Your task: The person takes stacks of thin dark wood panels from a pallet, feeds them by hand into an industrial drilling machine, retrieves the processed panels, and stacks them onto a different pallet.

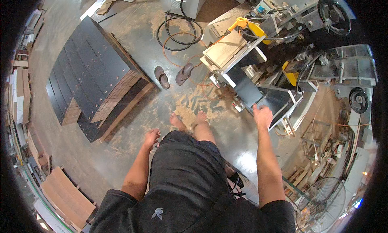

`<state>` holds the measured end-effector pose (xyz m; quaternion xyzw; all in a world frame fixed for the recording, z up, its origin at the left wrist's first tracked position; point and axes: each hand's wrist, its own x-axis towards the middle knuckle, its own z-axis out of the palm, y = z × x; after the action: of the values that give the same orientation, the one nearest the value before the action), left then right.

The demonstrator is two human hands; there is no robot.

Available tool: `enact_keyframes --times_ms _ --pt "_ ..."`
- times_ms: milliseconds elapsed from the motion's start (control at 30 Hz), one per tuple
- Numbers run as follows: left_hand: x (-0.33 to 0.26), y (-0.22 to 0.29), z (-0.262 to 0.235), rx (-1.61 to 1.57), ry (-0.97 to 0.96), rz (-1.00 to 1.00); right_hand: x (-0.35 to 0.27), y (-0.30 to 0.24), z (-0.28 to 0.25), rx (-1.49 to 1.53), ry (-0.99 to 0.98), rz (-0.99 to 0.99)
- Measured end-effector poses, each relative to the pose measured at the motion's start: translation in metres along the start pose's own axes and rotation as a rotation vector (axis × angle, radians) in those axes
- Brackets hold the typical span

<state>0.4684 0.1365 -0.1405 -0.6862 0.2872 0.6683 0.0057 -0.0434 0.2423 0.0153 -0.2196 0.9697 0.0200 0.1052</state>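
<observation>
- Head view, looking straight down: the right hand (262, 116) is up at about two o'clock from the person's body, fingers curled over the near edge of a dark panel (252, 91) that lies across the woodworking machine (307, 67).
- That dark panel sits tilted on the machine's infeed, touching the hand, with a second dark sheet (279, 101) just at its three o'clock side.
- Left hand (151, 137) hangs loose at nine o'clock from the hip, fingers relaxed and apart, holding nothing.
- Two bare feet (190, 122) on the dusty floor (121, 160) at twelve o'clock from the body; two sandals (173, 76) lie kicked off further out, near a coil of cable (180, 33).
- On top of the machine, at twelve o'clock from the held panel, a small pile of pale boards (224, 49) rests flat.
- Progress, as I read it: one panel is at the machine under the hand, while a big stack of dark panels (91, 71) waits well apart at ten o'clock, so most of the work looks left to do. How many are in that stack I cannot count; the edges blur together.
- Count so far: two handwheels (334, 15) on the machine, one at one o'clock and one (358, 99) at three.
- Far out at seven o'clock, brown boards (66, 196) are piled by the wall.
</observation>
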Motion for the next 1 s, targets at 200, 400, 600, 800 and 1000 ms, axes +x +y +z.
enact_keyframes --times_ms 200,400,600,800,1000 --pt "-0.003 -0.002 -0.013 0.031 -0.011 -0.004 0.002 -0.001 -0.002 0.014 -0.006 0.012" --pt "-0.003 0.0 -0.011 0.002 0.009 0.023 0.0 -0.001 -0.007 0.023 -0.047 0.023" --pt "-0.001 -0.015 0.009 -0.026 -0.032 -0.005 -0.001 -0.001 -0.002 0.041 -0.003 -0.013" --pt "0.002 0.003 0.02 0.005 -0.065 0.03 -0.001 -0.001 -0.003 0.02 -0.01 0.028" --pt "-0.005 0.017 0.012 0.046 0.003 0.032 -0.001 0.002 -0.002 0.026 0.003 0.01"
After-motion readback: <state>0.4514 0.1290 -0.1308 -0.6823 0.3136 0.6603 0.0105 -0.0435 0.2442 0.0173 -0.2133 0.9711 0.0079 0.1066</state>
